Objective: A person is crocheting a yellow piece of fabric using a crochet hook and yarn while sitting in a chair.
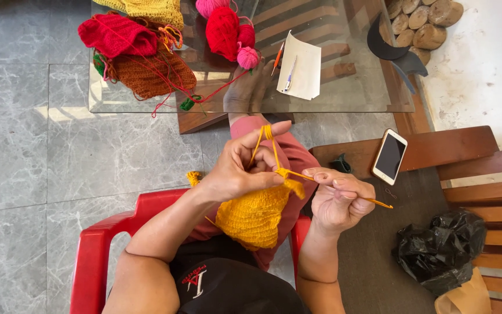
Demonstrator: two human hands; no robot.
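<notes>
- The orange crochet piece (255,216) hangs over the lap, soft, light and floppy.
- The left hand (236,171) pinches its top edge and tensions the yarn (264,139).
- The right hand (338,200) is closed on the crochet hook (373,201); best held near the working edge.

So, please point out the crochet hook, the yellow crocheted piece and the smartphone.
crochet hook (379,202), head view, on the bare end past the right hand.
yellow crocheted piece (254,216), head view, middle of the fabric.
smartphone (390,156), head view, centre of the dark screen.
</notes>
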